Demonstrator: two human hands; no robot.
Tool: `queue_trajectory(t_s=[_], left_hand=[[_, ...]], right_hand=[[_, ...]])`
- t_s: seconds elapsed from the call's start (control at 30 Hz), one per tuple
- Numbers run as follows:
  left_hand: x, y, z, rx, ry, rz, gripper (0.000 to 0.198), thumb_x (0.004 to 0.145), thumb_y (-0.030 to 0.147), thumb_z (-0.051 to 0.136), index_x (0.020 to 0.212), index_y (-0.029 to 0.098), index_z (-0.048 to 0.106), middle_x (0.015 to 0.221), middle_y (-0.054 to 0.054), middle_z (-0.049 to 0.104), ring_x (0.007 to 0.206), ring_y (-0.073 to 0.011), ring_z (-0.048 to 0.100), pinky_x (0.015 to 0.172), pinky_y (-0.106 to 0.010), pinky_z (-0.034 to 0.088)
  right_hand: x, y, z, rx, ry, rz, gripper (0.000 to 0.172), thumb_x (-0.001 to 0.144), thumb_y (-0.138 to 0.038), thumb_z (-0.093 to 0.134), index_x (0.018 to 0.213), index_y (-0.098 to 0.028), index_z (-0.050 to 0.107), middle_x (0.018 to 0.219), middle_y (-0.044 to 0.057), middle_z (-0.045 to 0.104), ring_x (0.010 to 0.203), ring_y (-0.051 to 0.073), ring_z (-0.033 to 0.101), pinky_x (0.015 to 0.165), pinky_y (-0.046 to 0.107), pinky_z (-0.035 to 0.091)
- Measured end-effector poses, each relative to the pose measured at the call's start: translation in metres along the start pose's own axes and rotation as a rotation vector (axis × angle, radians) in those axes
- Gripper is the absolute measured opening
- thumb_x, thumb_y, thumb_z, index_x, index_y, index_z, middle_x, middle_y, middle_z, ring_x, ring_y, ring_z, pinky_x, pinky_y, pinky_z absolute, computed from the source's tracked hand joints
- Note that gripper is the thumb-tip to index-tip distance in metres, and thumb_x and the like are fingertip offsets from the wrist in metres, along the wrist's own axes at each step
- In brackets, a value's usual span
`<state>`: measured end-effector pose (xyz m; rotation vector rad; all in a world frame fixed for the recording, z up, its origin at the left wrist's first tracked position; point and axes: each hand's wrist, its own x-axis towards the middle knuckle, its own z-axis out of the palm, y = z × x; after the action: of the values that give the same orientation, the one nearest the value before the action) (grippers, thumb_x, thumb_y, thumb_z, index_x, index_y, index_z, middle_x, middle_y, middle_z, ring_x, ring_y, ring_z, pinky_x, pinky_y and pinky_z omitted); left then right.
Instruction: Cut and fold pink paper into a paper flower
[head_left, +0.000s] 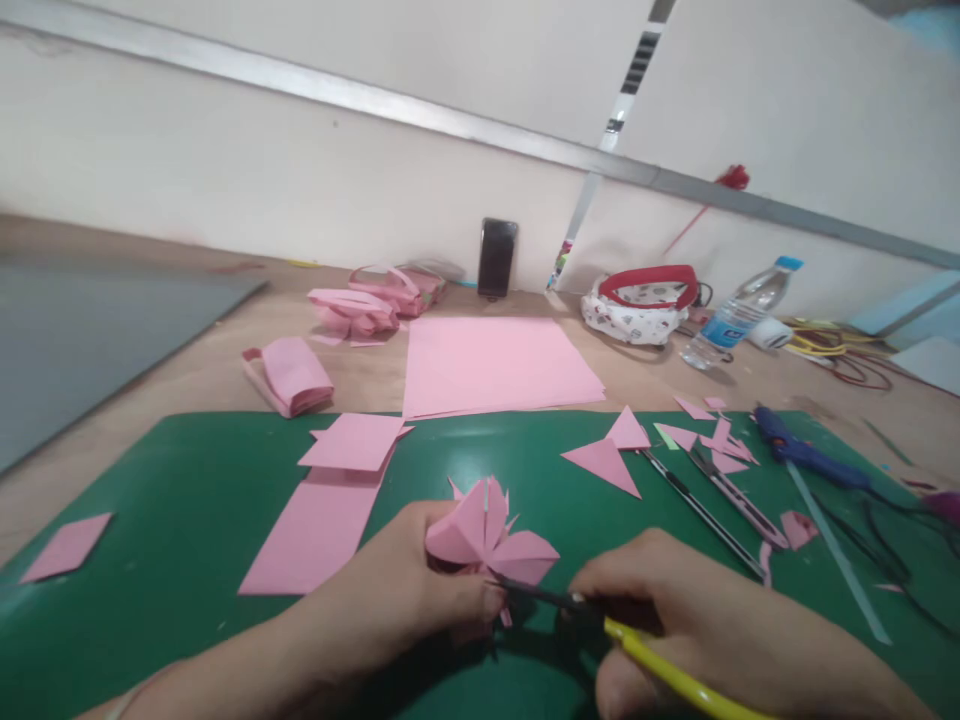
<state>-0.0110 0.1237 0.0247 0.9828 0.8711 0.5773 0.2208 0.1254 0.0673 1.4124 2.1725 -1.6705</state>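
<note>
Low in the middle, my left hand (420, 575) is closed on a folded pink paper flower (484, 535) with several pointed petals. My right hand (667, 610) grips scissors with a yellow handle (667, 670). Their dark blades reach left to the underside of the flower, beside my left thumb; how far apart the blades are is hard to tell. Left of the flower, a pink strip (307, 540) and a pink square (356, 442) lie on the green mat (202, 480). Pink triangles (606, 465) rest behind my right hand.
Pink sheets (495, 365) lie behind the mat, with folded pink pieces (296, 375) to their left. A phone (497, 258) leans on the wall. A pen (697, 505), a cutter (739, 495), a glue gun (802, 450) and a bottle (742, 312) are at the right.
</note>
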Motion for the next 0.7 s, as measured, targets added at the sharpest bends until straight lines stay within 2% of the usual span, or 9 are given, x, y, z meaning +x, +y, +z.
queue_trajectory(t_s=[0.1, 0.17, 0.27, 0.33, 0.4, 0.5, 0.57, 0.63, 0.7], left_hand=[[-0.003, 0.003, 0.002, 0.078, 0.079, 0.016, 0.021, 0.064, 0.032, 0.072, 0.071, 0.013, 0.066, 0.069, -0.006, 0.068, 0.062, -0.0156, 0.053, 0.058, -0.026, 0.036], [-0.004, 0.005, 0.004, 0.127, 0.105, 0.031, 0.019, 0.064, 0.032, 0.07, 0.068, 0.014, 0.066, 0.068, -0.006, 0.069, 0.06, -0.0153, 0.051, 0.057, -0.026, 0.035], [-0.006, 0.008, 0.007, 0.136, 0.126, 0.07, 0.017, 0.063, 0.031, 0.072, 0.062, 0.016, 0.064, 0.057, 0.0, 0.063, 0.055, -0.0137, 0.048, 0.056, -0.026, 0.036], [-0.007, 0.008, 0.007, 0.105, 0.152, 0.065, 0.017, 0.063, 0.031, 0.074, 0.063, 0.016, 0.065, 0.054, 0.001, 0.061, 0.057, -0.0146, 0.052, 0.06, -0.027, 0.041], [-0.008, 0.007, 0.008, 0.023, 0.17, 0.051, 0.021, 0.064, 0.035, 0.075, 0.068, 0.016, 0.068, 0.059, -0.001, 0.065, 0.061, -0.0163, 0.058, 0.067, -0.029, 0.048], [-0.009, 0.005, 0.008, -0.112, 0.159, 0.051, 0.029, 0.068, 0.044, 0.073, 0.074, 0.015, 0.07, 0.071, -0.006, 0.071, 0.068, -0.0196, 0.062, 0.076, -0.034, 0.053], [-0.009, 0.005, 0.009, -0.116, 0.151, 0.047, 0.029, 0.072, 0.044, 0.07, 0.073, 0.015, 0.071, 0.076, -0.007, 0.072, 0.071, -0.0209, 0.064, 0.076, -0.033, 0.053], [-0.009, 0.005, 0.009, -0.061, 0.154, 0.027, 0.031, 0.077, 0.044, 0.065, 0.075, 0.014, 0.073, 0.076, -0.007, 0.072, 0.073, -0.0218, 0.065, 0.072, -0.031, 0.051], [-0.01, 0.005, 0.01, 0.013, 0.152, 0.014, 0.036, 0.081, 0.047, 0.059, 0.085, 0.014, 0.074, 0.074, -0.007, 0.072, 0.074, -0.023, 0.066, 0.069, -0.029, 0.049]], right_hand=[[-0.009, 0.0, -0.01, -0.229, 0.063, -0.118, 0.034, 0.069, -0.032, 0.078, 0.062, -0.018, 0.048, 0.057, -0.009, 0.033, 0.054, 0.007, 0.028, 0.045, 0.019, 0.02], [-0.021, -0.002, -0.018, -0.365, 0.099, -0.129, 0.031, 0.07, -0.031, 0.078, 0.062, -0.018, 0.051, 0.055, -0.009, 0.037, 0.053, 0.007, 0.033, 0.047, 0.019, 0.022], [-0.043, 0.002, -0.034, -0.473, 0.212, -0.014, 0.017, 0.076, -0.035, 0.072, 0.079, -0.02, 0.065, 0.061, -0.006, 0.051, 0.057, 0.011, 0.045, 0.05, 0.02, 0.029], [-0.054, 0.015, -0.046, -0.516, 0.356, 0.103, 0.033, 0.08, -0.04, 0.066, 0.109, -0.024, 0.064, 0.071, -0.003, 0.059, 0.064, 0.014, 0.053, 0.055, 0.021, 0.036], [-0.059, 0.035, -0.059, -0.636, 0.563, 0.251, 0.042, 0.083, -0.039, 0.061, 0.121, -0.023, 0.058, 0.073, -0.002, 0.061, 0.065, 0.016, 0.057, 0.055, 0.022, 0.039], [-0.061, 0.065, -0.074, -0.723, 0.691, 0.409, 0.036, 0.084, -0.025, 0.058, 0.117, -0.014, 0.059, 0.071, 0.001, 0.063, 0.065, 0.018, 0.06, 0.057, 0.025, 0.041], [-0.062, 0.075, -0.077, -0.755, 0.744, 0.498, 0.025, 0.087, -0.024, 0.059, 0.109, -0.014, 0.062, 0.078, 0.003, 0.064, 0.068, 0.018, 0.061, 0.061, 0.028, 0.045], [-0.062, 0.07, -0.075, -0.772, 0.803, 0.538, 0.016, 0.089, -0.026, 0.059, 0.097, -0.013, 0.064, 0.086, 0.007, 0.065, 0.075, 0.02, 0.062, 0.066, 0.033, 0.047], [-0.059, 0.05, -0.066, -0.768, 0.858, 0.49, 0.015, 0.089, -0.024, 0.058, 0.09, -0.011, 0.065, 0.088, 0.014, 0.066, 0.081, 0.026, 0.062, 0.066, 0.036, 0.045]])
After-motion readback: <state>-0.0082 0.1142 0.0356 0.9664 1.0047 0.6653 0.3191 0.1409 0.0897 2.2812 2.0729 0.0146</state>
